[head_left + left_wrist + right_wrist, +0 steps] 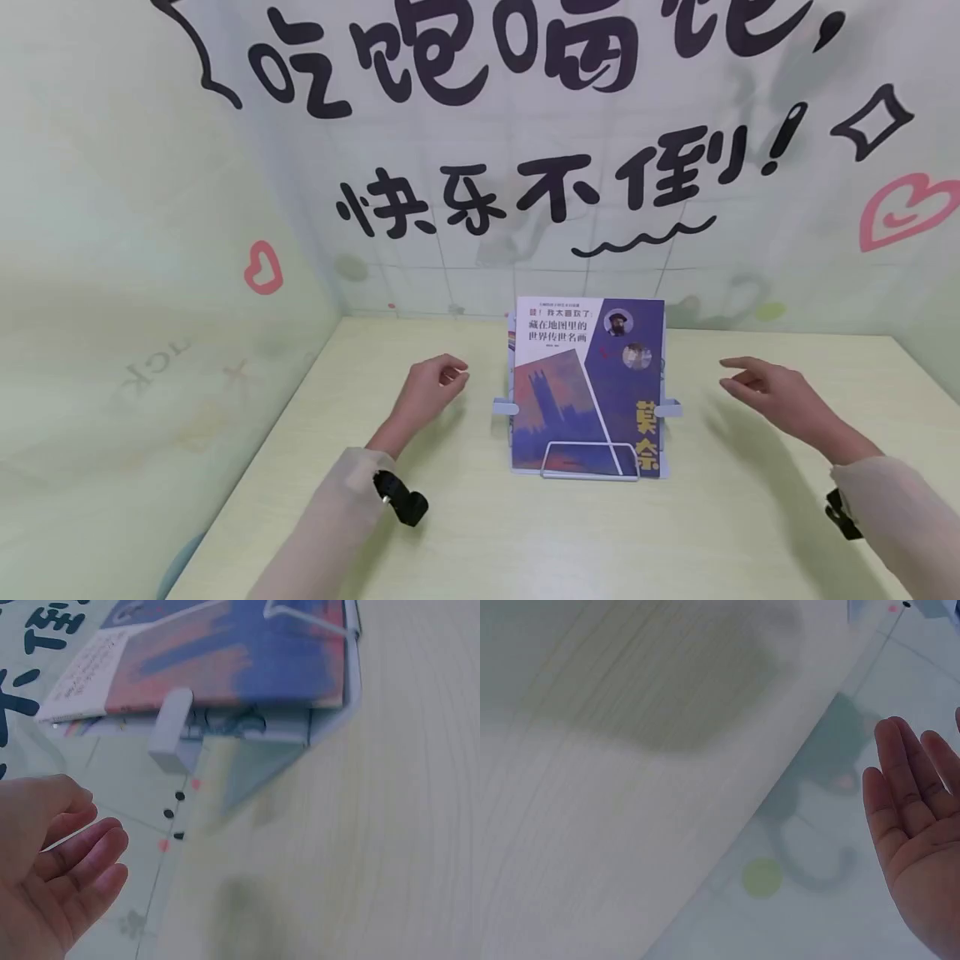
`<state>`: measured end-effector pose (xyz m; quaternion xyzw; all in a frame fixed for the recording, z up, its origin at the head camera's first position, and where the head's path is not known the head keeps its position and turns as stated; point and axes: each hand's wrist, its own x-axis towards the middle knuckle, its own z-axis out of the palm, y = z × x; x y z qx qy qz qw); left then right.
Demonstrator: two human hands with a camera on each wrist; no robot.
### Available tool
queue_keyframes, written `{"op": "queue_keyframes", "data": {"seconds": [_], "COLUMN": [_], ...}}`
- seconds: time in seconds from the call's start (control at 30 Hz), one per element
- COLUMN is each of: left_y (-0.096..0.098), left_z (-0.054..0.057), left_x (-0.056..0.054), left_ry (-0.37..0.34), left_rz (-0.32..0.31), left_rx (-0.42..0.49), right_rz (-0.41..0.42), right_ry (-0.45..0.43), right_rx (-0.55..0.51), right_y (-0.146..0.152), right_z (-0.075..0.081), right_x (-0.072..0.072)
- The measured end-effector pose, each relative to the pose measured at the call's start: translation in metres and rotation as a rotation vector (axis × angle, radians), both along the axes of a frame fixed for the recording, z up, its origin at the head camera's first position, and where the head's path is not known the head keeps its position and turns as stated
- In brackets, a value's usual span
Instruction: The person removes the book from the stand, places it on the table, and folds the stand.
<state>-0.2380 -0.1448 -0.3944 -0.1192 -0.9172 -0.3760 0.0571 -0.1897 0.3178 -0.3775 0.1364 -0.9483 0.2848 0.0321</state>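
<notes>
A book [555,392] with a purple and white cover and a painted tower stands upright on a pale blue book stand [670,408]. Side clips sit at its left and right edges, and a wire bracket [590,477] crosses its lower front. My left hand [431,387] hovers to the left of the stand, fingers loosely bent and holding nothing. On the other side my right hand [772,396] is raised over the table, also empty, its fingers relaxed and pointing towards the book. In the right wrist view the palm and loosely extended fingers [911,780] show.
The pale wooden table [465,542] meets a printed curtain [525,275] with large black characters behind the book. Another light sheet [150,333] hangs along the left side. A black strap device [401,498] is on each wrist.
</notes>
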Motion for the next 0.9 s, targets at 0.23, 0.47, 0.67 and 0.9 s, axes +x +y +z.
{"op": "queue_keyframes", "data": {"seconds": [0.23,0.47,0.67,0.9], "left_y": [0.034,0.051,0.061,0.067], "left_z": [0.01,0.008,0.009,0.012], "left_x": [0.012,0.013,0.012,0.01], "left_ry": [-0.126,-0.141,-0.146,-0.12], "left_rz": [-0.06,-0.057,-0.061,-0.043], "left_rx": [0.41,0.448,0.409,0.347], "right_rz": [0.049,0.045,0.046,0.009], "right_ry": [0.04,0.057,0.052,0.051], "right_rx": [-0.115,-0.122,-0.141,-0.174], "right_y": [-0.043,-0.06,-0.066,-0.071], "right_z": [0.006,0.003,0.002,0.0], "right_x": [0.007,0.005,-0.001,-0.005]}}
